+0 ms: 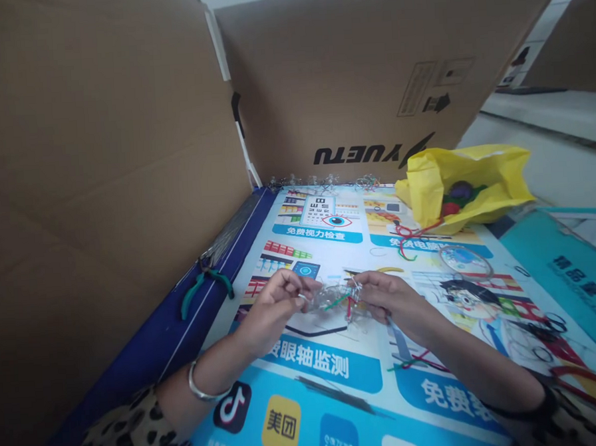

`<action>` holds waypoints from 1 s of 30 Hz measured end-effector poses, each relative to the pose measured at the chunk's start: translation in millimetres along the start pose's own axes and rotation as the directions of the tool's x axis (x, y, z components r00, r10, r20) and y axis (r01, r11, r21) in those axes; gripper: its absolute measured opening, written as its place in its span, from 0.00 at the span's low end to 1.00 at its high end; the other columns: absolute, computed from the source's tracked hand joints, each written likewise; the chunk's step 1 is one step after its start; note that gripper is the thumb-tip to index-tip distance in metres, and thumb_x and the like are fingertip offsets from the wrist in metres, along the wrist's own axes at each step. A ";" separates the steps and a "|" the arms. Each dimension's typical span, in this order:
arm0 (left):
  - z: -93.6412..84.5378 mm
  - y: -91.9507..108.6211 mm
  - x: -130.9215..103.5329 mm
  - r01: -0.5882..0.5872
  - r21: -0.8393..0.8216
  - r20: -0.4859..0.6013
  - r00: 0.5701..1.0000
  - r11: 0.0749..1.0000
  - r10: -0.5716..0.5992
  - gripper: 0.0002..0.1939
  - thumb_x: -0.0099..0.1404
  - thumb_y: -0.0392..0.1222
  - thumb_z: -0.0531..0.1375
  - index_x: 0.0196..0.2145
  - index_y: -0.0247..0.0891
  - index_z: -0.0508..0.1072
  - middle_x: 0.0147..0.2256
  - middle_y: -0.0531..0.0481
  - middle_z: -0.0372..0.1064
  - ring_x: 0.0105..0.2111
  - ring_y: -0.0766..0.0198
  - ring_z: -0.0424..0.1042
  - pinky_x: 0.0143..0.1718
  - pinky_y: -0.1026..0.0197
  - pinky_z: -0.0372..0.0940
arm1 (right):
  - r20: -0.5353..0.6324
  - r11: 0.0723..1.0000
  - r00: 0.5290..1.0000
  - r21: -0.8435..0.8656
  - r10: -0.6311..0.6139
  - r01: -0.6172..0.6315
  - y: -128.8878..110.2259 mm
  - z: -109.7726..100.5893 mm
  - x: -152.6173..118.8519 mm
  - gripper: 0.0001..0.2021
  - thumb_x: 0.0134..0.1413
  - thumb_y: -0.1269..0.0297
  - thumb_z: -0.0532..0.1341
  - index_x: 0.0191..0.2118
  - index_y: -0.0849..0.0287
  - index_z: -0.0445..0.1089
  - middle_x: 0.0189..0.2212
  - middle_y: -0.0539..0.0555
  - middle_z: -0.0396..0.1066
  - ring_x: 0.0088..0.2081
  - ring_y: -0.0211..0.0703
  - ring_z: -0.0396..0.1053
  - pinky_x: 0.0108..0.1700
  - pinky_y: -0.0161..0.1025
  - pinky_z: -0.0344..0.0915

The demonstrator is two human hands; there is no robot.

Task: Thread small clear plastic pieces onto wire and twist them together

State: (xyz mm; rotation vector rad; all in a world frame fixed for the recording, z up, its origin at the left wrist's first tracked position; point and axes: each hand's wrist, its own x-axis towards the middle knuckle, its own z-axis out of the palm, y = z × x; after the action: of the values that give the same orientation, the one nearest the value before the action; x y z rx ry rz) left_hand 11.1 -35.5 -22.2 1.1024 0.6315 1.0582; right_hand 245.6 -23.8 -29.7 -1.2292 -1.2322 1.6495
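Note:
Between my two hands is a bent silver wire craft piece (338,297) with short green and red strands on it. The fingers of my left hand (278,310) are pinched on its left end. At the right end, my right hand (393,302) grips the wire with thumb and fingertips. The piece's fine shape is too small and blurred to make out. Just below my right hand lies a length of red and green cord (419,360) on the printed sheet (387,404).
Teal-handled pliers (205,286) lie at the left beside straight wires (233,228). Several wire figures (330,181) line the back by the cardboard wall (340,81). A yellow bag (423,186), a wire coil (491,266), black scissors (549,327) and a teal box (558,236) are at right.

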 end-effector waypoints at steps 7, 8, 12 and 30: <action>13.7 -16.4 4.0 0.187 -0.056 -0.015 0.982 0.981 -0.188 0.14 0.58 0.39 0.61 0.41 0.40 0.63 0.45 0.49 0.61 0.31 0.70 0.67 0.29 0.65 0.64 | 0.011 1.000 1.000 0.010 -0.002 0.001 1.3 5.6 -1.8 0.12 0.47 0.60 0.62 0.37 0.59 0.67 0.12 0.40 0.53 0.14 0.29 0.47 0.18 0.30 0.43; 14.0 -18.2 4.2 0.205 -0.037 -0.007 0.979 0.978 -0.206 0.16 0.57 0.40 0.61 0.43 0.41 0.63 0.47 0.48 0.60 0.31 0.70 0.67 0.29 0.65 0.64 | 0.016 1.000 1.000 0.008 -0.005 0.005 1.7 5.8 -1.9 0.12 0.46 0.61 0.62 0.37 0.59 0.67 0.12 0.40 0.53 0.14 0.28 0.47 0.18 0.30 0.43; 12.5 -21.7 4.0 0.261 0.011 0.064 0.963 0.965 -0.261 0.17 0.56 0.42 0.63 0.43 0.38 0.66 0.40 0.48 0.65 0.28 0.70 0.66 0.27 0.66 0.61 | 0.002 1.000 1.000 -0.005 -0.019 0.019 2.3 5.8 -1.6 0.12 0.46 0.62 0.62 0.38 0.59 0.67 0.12 0.41 0.54 0.14 0.29 0.48 0.17 0.30 0.43; 9.3 -16.9 6.8 0.033 0.230 0.182 0.980 0.973 -0.076 0.08 0.55 0.40 0.63 0.28 0.36 0.65 0.40 0.47 0.61 0.40 0.63 0.63 0.42 0.60 0.59 | -0.019 0.999 0.999 -0.045 -0.027 0.026 -1.1 9.6 -5.2 0.13 0.45 0.60 0.63 0.37 0.60 0.66 0.15 0.42 0.55 0.14 0.29 0.49 0.17 0.31 0.45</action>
State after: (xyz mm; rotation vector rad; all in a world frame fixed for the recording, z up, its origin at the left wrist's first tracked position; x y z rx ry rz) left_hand 27.8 -34.2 -34.0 1.3586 0.6356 0.8352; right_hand 237.8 -30.8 -26.5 -1.2483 -1.2743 1.5949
